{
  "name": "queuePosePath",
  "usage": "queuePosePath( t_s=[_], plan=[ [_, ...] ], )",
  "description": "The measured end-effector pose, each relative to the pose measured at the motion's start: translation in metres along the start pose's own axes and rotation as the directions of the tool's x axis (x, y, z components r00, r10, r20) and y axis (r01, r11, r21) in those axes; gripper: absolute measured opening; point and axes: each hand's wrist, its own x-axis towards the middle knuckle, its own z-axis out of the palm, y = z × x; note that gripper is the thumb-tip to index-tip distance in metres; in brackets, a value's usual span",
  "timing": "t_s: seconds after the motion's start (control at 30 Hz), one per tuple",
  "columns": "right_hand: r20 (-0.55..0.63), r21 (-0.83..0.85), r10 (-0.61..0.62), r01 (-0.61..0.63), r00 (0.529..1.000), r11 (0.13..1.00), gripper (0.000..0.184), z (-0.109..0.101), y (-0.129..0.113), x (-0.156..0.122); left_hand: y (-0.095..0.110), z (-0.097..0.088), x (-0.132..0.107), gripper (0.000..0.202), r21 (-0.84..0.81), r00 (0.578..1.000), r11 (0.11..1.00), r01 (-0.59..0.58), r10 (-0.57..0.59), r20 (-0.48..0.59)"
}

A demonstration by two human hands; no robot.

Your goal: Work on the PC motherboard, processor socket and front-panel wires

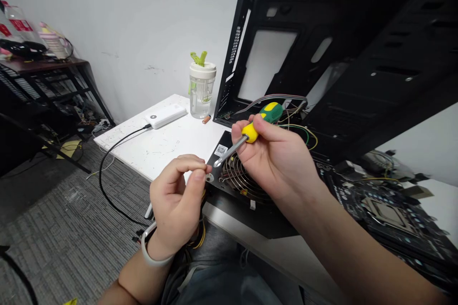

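Note:
My right hand (275,152) grips a screwdriver (250,132) by its yellow and green handle, and the metal shaft points down to the left. Close to its tip, the thumb and forefinger of my left hand (181,195) are pinched together. Whatever sits in that pinch is too small or too hidden to name. Beneath both hands lies a black power supply unit (229,181) with a round wire fan grille (236,171) and a QR label. My right hand covers part of the grille.
An open black computer case (322,24) stands behind, cables at its base. On the right lies a motherboard (386,214). A clear bottle (202,88), a small brown cylinder (206,119) and a white power bank (166,116) with a black cable (102,171) are on the white table (143,147).

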Motion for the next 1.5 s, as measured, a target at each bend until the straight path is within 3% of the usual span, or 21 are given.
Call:
queuePosePath(
  t_s=[0.07, 0.2, 0.33, 0.5, 0.7, 0.9, 1.13, 1.37, 1.5],
  plan=[
    [-0.012, 0.018, 0.037, -0.037, 0.999, 0.999, 0.016, 0.001, -0.001, 0.000, 0.002, -0.001, 0.001, 0.006, 0.030, 1.000, 1.000, 0.008, -0.009, 0.019],
    [-0.020, 0.037, 0.082, -0.082, 0.996, 0.996, 0.016, 0.004, -0.003, -0.002, 0.000, -0.003, 0.001, 0.012, 0.036, 0.998, 0.999, 0.013, -0.016, 0.068],
    [-0.048, 0.038, 0.066, -0.064, 0.997, 0.997, 0.017, 0.011, -0.007, -0.007, -0.004, -0.010, 0.002, 0.017, 0.006, 0.979, 0.999, 0.046, -0.047, 0.197],
    [0.054, -0.095, 0.007, -0.002, 0.999, 0.995, 0.022, 0.022, -0.013, -0.015, -0.008, -0.017, 0.016, 0.014, 0.006, 0.927, 0.995, 0.099, -0.095, 0.362],
    [0.179, -0.286, -0.058, 0.108, 0.982, 0.952, 0.028, 0.025, -0.008, -0.019, -0.022, -0.020, 0.034, 0.013, -0.010, 0.837, 0.975, 0.220, -0.184, 0.515],
    [0.254, -0.391, -0.073, 0.172, 0.964, 0.904, 0.024, 0.026, -0.007, -0.019, -0.028, -0.022, 0.034, 0.010, -0.060, 0.810, 0.957, 0.285, -0.206, 0.550],
    [0.287, -0.438, -0.100, 0.223, 0.953, 0.871, 0.026, 0.024, -0.009, -0.021, -0.031, -0.024, 0.032, 0.012, -0.058, 0.807, 0.959, 0.279, -0.201, 0.555],
    [0.404, -0.599, 0.080, 0.198, 0.911, 0.776, 0.018, 0.027, -0.029, -0.020, -0.034, -0.026, 0.034, 0.019, -0.075, 0.766, 0.948, 0.308, -0.201, 0.611],
    [0.425, -0.638, 0.130, 0.196, 0.896, 0.744, 0.020, 0.028, -0.038, -0.013, -0.032, -0.023, 0.035, 0.020, -0.101, 0.774, 0.945, 0.310, -0.189, 0.605]
  ],
)
